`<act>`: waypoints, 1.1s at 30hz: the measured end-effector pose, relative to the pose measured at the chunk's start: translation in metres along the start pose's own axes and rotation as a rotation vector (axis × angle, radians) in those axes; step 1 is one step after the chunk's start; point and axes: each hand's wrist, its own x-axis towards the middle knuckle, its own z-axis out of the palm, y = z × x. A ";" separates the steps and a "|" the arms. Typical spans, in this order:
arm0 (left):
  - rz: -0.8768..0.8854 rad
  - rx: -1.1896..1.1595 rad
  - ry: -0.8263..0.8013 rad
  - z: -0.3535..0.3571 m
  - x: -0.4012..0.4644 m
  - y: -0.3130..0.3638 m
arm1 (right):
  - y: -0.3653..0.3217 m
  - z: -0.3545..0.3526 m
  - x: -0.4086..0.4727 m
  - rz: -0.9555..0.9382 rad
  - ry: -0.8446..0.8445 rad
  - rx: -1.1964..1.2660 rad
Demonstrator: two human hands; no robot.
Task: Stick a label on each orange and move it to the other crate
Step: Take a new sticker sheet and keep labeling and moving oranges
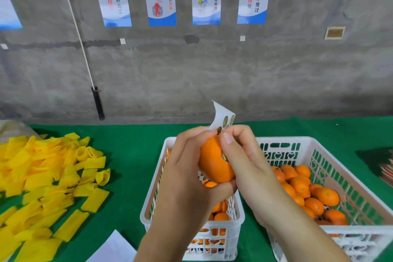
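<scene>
At centre frame, directly above the left crate (148, 204), the left hand (187, 168) cupped the orange (212, 161) and pinched the sheet (223, 117), while the right hand (244, 155) thumbed its label (223, 155) flat.

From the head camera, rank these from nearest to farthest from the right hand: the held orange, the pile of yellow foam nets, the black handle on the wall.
Measured from the right hand:
1. Held orange, touching it, at centre.
2. Black handle, up-left against the wall.
3. Yellow foam nets, far left on the table.
</scene>
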 end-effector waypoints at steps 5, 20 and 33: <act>-0.010 -0.018 -0.054 0.001 -0.002 -0.004 | 0.003 -0.001 0.001 0.024 0.007 0.060; -0.001 -0.071 -0.132 0.005 -0.004 -0.011 | 0.013 -0.011 0.005 0.034 -0.062 0.053; -0.030 -0.082 -0.158 0.008 -0.001 -0.008 | 0.018 -0.018 0.009 0.069 -0.099 0.059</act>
